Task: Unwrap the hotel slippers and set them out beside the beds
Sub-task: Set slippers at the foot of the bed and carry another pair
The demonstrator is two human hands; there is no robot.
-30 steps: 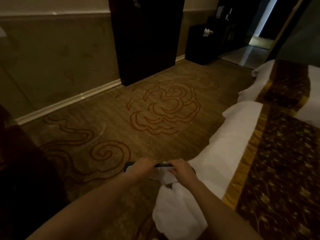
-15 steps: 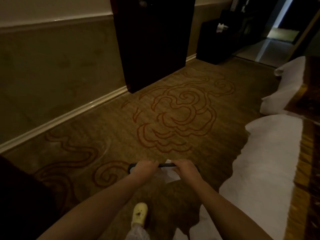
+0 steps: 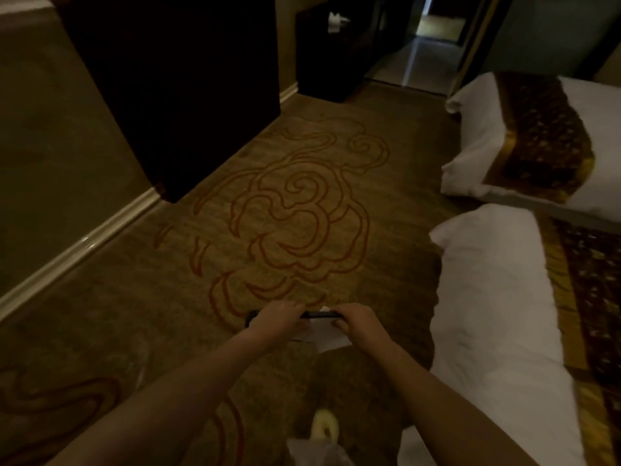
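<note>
I hold a flat white packet [image 3: 325, 336] with a dark strip [image 3: 321, 314] along its top edge, out in front of me over the patterned carpet [image 3: 295, 210]. My left hand [image 3: 279, 319] grips its left end and my right hand [image 3: 361, 322] grips its right end. The dim light hides whether it is the wrapped slippers. To my right lies the near bed [image 3: 487, 297] with white sheets and a brown and gold runner. A second bed [image 3: 477, 136] of the same kind lies beyond it.
A tall dark cabinet [image 3: 174, 89] stands against the left wall, above a pale skirting board [image 3: 77, 250]. A low dark unit [image 3: 336, 52] and a lit doorway [image 3: 433, 38] are at the far end. My foot in a pale yellow shoe [image 3: 324, 428] is on the carpet below my hands.
The view has swung and moved along the carpet, so the cabinet is closer and both beds show more fully. Both hands keep the same hold on the packet.
</note>
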